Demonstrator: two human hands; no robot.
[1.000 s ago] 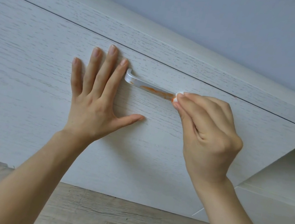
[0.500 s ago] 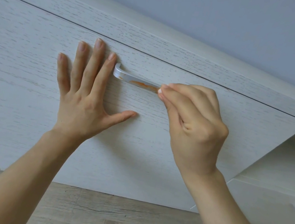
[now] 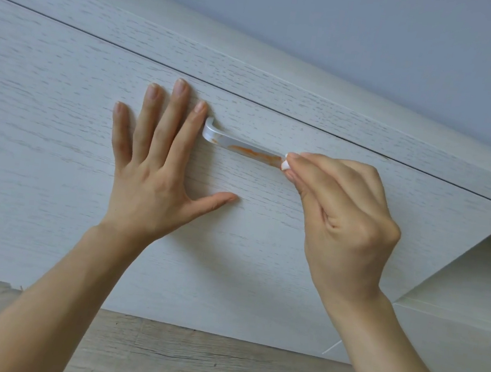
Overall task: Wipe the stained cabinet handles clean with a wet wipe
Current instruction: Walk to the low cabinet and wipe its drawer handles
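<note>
Our right hand (image 3: pixel 345 216) has slid back right along the handle (image 3: pixel 242 148), baring more orange stain (image 3: pixel 254 153); it pinches the wipe (image 3: pixel 285 166) against the bar while our left hand (image 3: pixel 159 169) lies flat and open, bracing the door (image 3: pixel 63 101)

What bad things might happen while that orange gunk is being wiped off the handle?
1. The wet wipe shows only as a tiny wad at the right hand's fingertips, so it may just smear the orange stain along the handle.
2. Gunk could rub onto the pale cabinet door or the fingers.
3. The left hand lies flat beside the handle's end, so a long stroke may bump its index finger.
</note>
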